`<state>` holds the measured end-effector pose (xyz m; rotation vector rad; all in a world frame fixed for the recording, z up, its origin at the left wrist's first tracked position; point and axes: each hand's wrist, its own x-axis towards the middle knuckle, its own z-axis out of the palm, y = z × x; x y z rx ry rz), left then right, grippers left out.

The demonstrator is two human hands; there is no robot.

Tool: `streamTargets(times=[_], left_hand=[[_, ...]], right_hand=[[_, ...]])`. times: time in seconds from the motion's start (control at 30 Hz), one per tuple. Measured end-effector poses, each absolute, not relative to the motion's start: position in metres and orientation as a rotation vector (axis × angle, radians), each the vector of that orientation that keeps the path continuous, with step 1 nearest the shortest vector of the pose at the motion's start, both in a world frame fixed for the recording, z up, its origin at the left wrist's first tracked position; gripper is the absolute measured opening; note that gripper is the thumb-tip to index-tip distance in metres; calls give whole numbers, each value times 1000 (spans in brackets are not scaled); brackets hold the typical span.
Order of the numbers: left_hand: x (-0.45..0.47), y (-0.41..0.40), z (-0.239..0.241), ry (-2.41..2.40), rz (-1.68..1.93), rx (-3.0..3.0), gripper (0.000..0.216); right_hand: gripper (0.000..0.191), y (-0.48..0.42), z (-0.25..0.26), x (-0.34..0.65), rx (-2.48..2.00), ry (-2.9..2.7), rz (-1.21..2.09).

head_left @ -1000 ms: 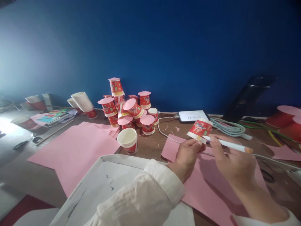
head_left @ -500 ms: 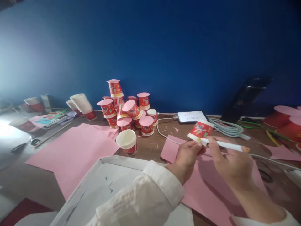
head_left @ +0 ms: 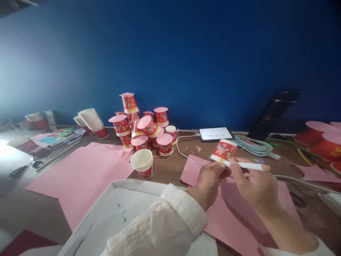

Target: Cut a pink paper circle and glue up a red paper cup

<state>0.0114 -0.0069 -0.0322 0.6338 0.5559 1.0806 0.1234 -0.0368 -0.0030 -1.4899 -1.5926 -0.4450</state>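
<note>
My left hand (head_left: pixel 209 179) pinches the rim of a red paper cup (head_left: pixel 224 150), which is held upside down and tilted over pink paper (head_left: pixel 229 213). My right hand (head_left: pixel 257 185) grips a white marker pen (head_left: pixel 249 166) with an orange end. The pen's tip is at the cup's pale rim, close to my left fingertips; whether it touches cannot be made out. A white paper cup with a red print (head_left: pixel 143 161) stands upright left of my hands. Beyond it is a heap of red cups (head_left: pixel 147 127) topped with pink paper discs.
A white box lid (head_left: pixel 114 202) lies under my left sleeve. Pink sheets (head_left: pixel 82 170) spread to its left. A phone (head_left: pixel 215 134), coiled cable (head_left: pixel 253 145) and dark bottle (head_left: pixel 274 113) line the wall. Stacked cups (head_left: pixel 92 121) and scissors (head_left: pixel 34 163) are at left.
The whole view has shifted slightly. Both hands, with the cup and the marker pen, appear a little lower and further left. My grip on each looks the same.
</note>
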Motion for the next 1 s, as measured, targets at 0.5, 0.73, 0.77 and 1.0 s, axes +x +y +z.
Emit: streamTargets(times=[0.5, 0.73, 0.77, 1.0], left_hand=[[12, -10, -31, 547, 1052, 633, 31], [10, -10, -30, 546, 1057, 641, 30], [10, -10, -30, 545, 1057, 643, 31], [11, -10, -29, 535, 1060, 630, 37]], right_hand=[[38, -36, -3, 126, -1479, -1558, -460], [40, -36, -7, 127, -1537, -1540, -446], [41, -36, -7, 127, -1538, -1533, -455], [39, -36, -3, 128, -1514, -1523, -514]])
